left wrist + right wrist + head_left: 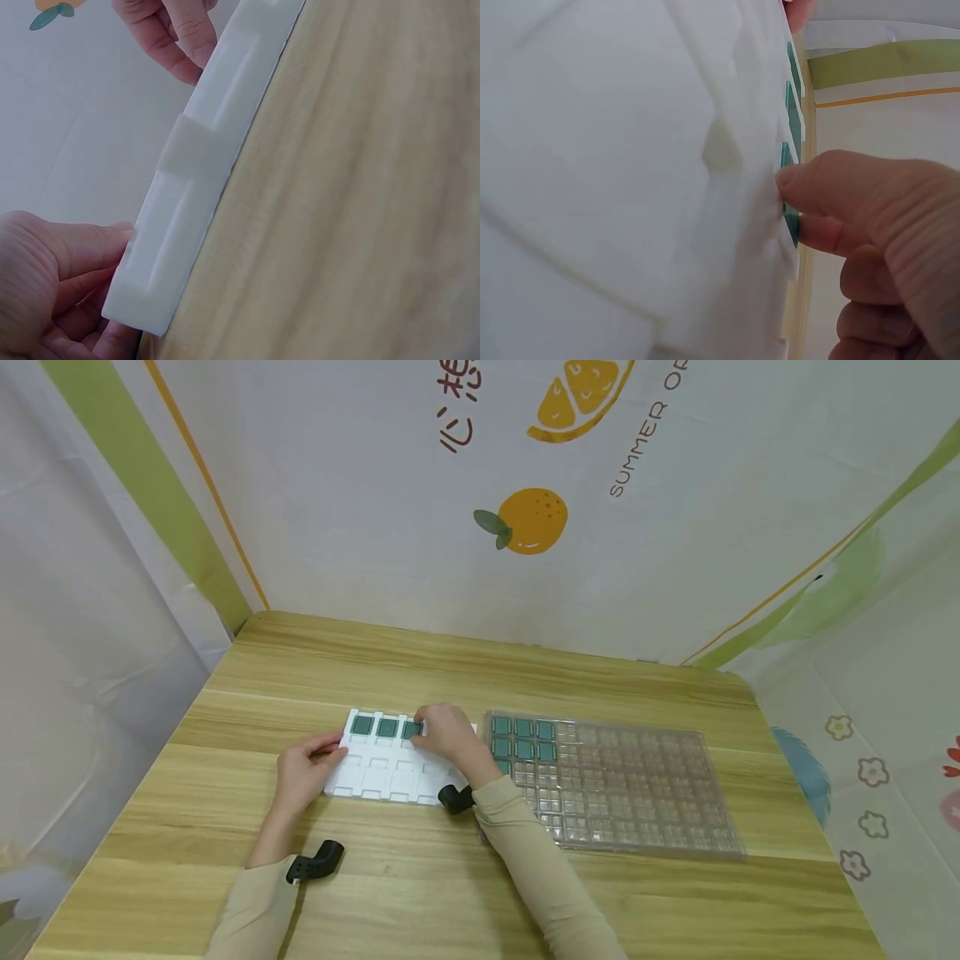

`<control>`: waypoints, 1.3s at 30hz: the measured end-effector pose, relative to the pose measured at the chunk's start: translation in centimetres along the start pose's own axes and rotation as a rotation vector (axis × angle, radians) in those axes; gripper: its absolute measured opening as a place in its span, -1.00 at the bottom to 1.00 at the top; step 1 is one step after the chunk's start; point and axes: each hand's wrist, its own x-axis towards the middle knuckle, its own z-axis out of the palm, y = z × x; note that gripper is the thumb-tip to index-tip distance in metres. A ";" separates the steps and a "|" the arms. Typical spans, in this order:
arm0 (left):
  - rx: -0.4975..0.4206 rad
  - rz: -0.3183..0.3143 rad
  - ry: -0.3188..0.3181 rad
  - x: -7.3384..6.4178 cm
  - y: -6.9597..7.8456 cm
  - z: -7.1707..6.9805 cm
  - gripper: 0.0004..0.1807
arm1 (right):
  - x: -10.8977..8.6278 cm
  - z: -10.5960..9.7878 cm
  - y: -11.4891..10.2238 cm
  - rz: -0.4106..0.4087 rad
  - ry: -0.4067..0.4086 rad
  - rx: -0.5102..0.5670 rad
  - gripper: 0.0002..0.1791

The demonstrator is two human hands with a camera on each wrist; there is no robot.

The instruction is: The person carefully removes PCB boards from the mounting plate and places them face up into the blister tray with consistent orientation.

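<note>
A white tray (360,758) with moulded pockets lies on the table. My left hand (300,774) holds its left edge, thumb above and fingers lower down, as the left wrist view shows of that hand (56,270). Over the tray's far row, my right hand (448,733) pinches a small green circuit board (791,225) between thumb and index finger at the third pocket. Two similar green boards (362,725) sit in the pockets to its left. Whether the pinched board rests fully in its pocket cannot be told.
Just right of the white tray lies a clear plastic tray (645,785) with many small compartments. Several green boards (523,749) fill its left end, partly behind the right forearm. The wooden table (390,893) meets a printed curtain (360,527) at the back.
</note>
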 end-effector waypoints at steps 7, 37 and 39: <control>0.012 0.000 0.002 0.0 0.0 0.0 -0.76 | -0.1 -0.2 -0.1 0.007 -0.006 0.004 -0.69; -0.010 0.015 -0.005 -0.1 0.2 0.0 -0.76 | -4.6 -1.7 2.1 0.014 0.095 0.075 -0.73; -0.009 0.011 -0.006 -0.1 0.2 0.0 -0.75 | -5.0 -1.9 2.2 0.021 0.101 0.070 -0.73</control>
